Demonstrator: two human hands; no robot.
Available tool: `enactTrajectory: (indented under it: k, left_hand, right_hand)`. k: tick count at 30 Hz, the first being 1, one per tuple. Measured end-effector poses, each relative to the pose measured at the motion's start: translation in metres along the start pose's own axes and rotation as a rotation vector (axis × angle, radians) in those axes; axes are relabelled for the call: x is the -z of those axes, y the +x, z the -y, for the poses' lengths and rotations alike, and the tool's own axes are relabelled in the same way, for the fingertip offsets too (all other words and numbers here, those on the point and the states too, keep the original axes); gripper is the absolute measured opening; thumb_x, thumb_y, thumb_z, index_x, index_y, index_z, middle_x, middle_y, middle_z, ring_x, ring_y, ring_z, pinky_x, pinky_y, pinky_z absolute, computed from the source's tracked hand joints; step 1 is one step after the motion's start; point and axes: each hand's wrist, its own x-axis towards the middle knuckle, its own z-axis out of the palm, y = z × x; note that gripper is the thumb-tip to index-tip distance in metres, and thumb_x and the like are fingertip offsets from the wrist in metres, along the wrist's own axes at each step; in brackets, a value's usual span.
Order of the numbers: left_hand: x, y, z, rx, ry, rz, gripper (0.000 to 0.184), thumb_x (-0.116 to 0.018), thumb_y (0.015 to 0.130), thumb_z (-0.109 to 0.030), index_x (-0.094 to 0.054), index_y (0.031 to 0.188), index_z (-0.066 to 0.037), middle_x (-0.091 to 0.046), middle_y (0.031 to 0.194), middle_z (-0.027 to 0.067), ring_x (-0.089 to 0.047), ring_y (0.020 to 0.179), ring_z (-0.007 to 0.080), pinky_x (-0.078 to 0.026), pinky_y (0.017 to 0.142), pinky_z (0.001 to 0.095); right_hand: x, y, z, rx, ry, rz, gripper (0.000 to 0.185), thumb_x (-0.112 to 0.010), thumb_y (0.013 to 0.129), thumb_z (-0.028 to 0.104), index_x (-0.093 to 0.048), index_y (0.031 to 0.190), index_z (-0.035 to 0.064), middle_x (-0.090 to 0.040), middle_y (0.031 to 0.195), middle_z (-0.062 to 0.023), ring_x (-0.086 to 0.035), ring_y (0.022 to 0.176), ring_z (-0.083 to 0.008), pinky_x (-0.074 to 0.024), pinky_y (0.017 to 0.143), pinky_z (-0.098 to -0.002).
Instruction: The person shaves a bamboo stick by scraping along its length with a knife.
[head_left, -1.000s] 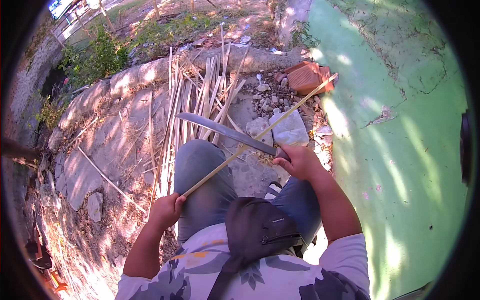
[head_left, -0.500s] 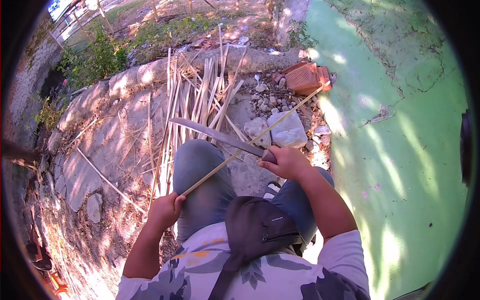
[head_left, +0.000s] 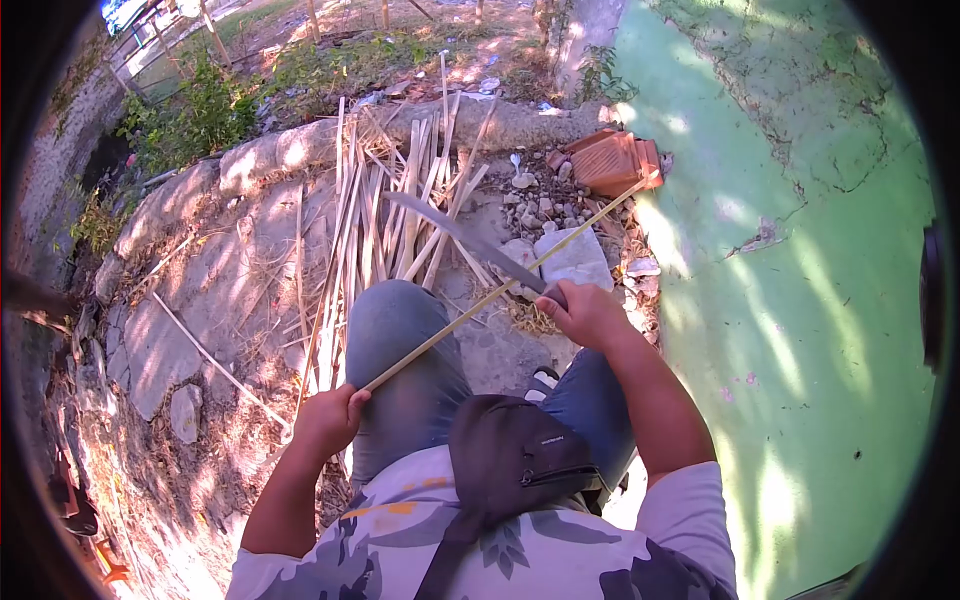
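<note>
My left hand [head_left: 330,422] is closed around the near end of a long thin strip [head_left: 430,343], beside my left knee. The strip slants up to the right, its far end over the orange tiles [head_left: 608,163]. My right hand [head_left: 588,312] grips the handle of a long machete [head_left: 470,240]. The blade points up and left and crosses the strip just ahead of the hand. Whether the edge touches the strip cannot be made out. Beyond my knees lies a pile of pale split strips [head_left: 375,225].
A green wall [head_left: 800,330] rises on the right. Small rubble and a pale stone block [head_left: 577,257] lie near it. A low stone ledge [head_left: 270,160] runs behind the pile, with green plants [head_left: 195,115] beyond. A single strip [head_left: 220,365] lies on the left ground.
The machete has swung so that its blade tip points further up and to the right, and my right hand has shifted slightly. My left hand stays at my knee with the strip.
</note>
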Motion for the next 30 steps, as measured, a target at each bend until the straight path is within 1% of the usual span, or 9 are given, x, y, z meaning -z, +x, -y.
enactTrajectory:
  k: [4, 5, 9, 13, 16, 19, 22, 26, 30]
  left_hand:
    - [-0.01, -0.003, 0.003, -0.02, 0.005, -0.065, 0.049, -0.049, 0.107, -0.05, -0.061, 0.089, -0.006, -0.065, 0.071, 0.0225, -0.065, 0.073, 0.0482, -0.05, 0.065, 0.0559]
    - [-0.011, -0.006, 0.004, -0.008, 0.027, -0.062, 0.049, -0.049, 0.107, -0.05, -0.061, 0.089, -0.006, -0.065, 0.072, 0.0224, -0.065, 0.072, 0.0482, -0.05, 0.064, 0.0559]
    - [-0.007, -0.006, -0.005, -0.001, 0.09, -0.08, 0.05, -0.049, 0.107, -0.051, -0.06, 0.09, -0.006, -0.066, 0.073, 0.0222, -0.066, 0.072, 0.0481, -0.051, 0.064, 0.0563]
    - [-0.001, -0.006, -0.004, -0.015, 0.092, -0.063, 0.05, -0.05, 0.107, -0.051, -0.059, 0.089, -0.006, -0.066, 0.073, 0.0221, -0.066, 0.071, 0.048, -0.051, 0.064, 0.0565]
    - [-0.007, -0.006, -0.002, -0.04, 0.08, -0.081, 0.049, -0.051, 0.106, -0.05, -0.059, 0.089, -0.005, -0.065, 0.073, 0.0225, -0.065, 0.072, 0.0482, -0.05, 0.065, 0.0562]
    - [-0.009, -0.002, 0.005, -0.044, 0.007, -0.035, 0.047, -0.052, 0.107, -0.049, -0.058, 0.089, -0.005, -0.065, 0.074, 0.0231, -0.065, 0.074, 0.0485, -0.05, 0.066, 0.0561]
    - [-0.011, -0.001, 0.007, -0.034, -0.031, -0.034, 0.047, -0.051, 0.107, -0.048, -0.059, 0.09, -0.005, -0.065, 0.074, 0.024, -0.064, 0.076, 0.0491, -0.049, 0.066, 0.0564]
    - [-0.004, -0.002, 0.001, -0.015, -0.054, -0.023, 0.047, -0.051, 0.107, -0.047, -0.06, 0.09, -0.005, -0.064, 0.074, 0.0244, -0.064, 0.076, 0.0493, -0.049, 0.066, 0.0566]
    - [-0.002, 0.004, 0.009, -0.012, -0.017, 0.011, 0.047, -0.051, 0.107, -0.047, -0.061, 0.089, -0.004, -0.064, 0.074, 0.0244, -0.064, 0.075, 0.0495, -0.049, 0.066, 0.0563]
  right_hand:
    - [0.002, -0.016, 0.003, 0.181, -0.111, -0.014, 0.055, -0.058, 0.099, 0.064, -0.065, 0.103, 0.0102, -0.072, 0.085, -0.0186, -0.071, 0.082, -0.0427, -0.0545, 0.072, -0.0521]
    - [0.0, -0.011, -0.014, 0.162, -0.066, 0.007, 0.056, -0.057, 0.1, 0.063, -0.065, 0.1, 0.0078, -0.071, 0.084, -0.0187, -0.071, 0.081, -0.0423, -0.0543, 0.072, -0.052]
    - [0.007, 0.014, -0.056, -0.166, 0.091, -0.116, 0.058, -0.053, 0.102, 0.062, -0.072, 0.112, 0.0077, -0.076, 0.096, -0.0182, -0.073, 0.093, -0.0397, -0.0562, 0.082, -0.049]
    - [0.004, 0.012, -0.043, -0.215, 0.023, -0.081, 0.059, -0.053, 0.102, 0.063, -0.071, 0.113, 0.0084, -0.075, 0.096, -0.0196, -0.073, 0.096, -0.0404, -0.0557, 0.083, -0.0505]
    - [-0.003, -0.008, -0.009, -0.037, 0.056, 0.011, 0.057, -0.055, 0.1, 0.064, -0.07, 0.11, 0.0105, -0.075, 0.094, -0.0188, -0.073, 0.093, -0.0415, -0.0556, 0.082, -0.0521]
    - [-0.008, -0.024, 0.015, 0.171, -0.142, -0.017, 0.058, -0.06, 0.097, 0.066, -0.065, 0.096, 0.0083, -0.07, 0.079, -0.017, -0.071, 0.08, -0.0425, -0.0542, 0.069, -0.0503]
    - [-0.009, -0.018, -0.01, 0.172, -0.067, -0.075, 0.057, -0.062, 0.096, 0.065, -0.063, 0.093, 0.0084, -0.069, 0.078, -0.0165, -0.07, 0.078, -0.0427, -0.0542, 0.068, -0.0495]
    - [-0.005, 0.01, -0.069, -0.185, 0.142, -0.208, 0.056, -0.057, 0.099, 0.064, -0.07, 0.108, 0.011, -0.075, 0.092, -0.0163, -0.073, 0.091, -0.0406, -0.0558, 0.081, -0.0515]
    - [0.011, 0.01, -0.049, -0.202, 0.075, -0.153, 0.057, -0.055, 0.101, 0.064, -0.07, 0.108, 0.0093, -0.074, 0.09, -0.0171, -0.073, 0.092, -0.0397, -0.0553, 0.081, -0.0503]
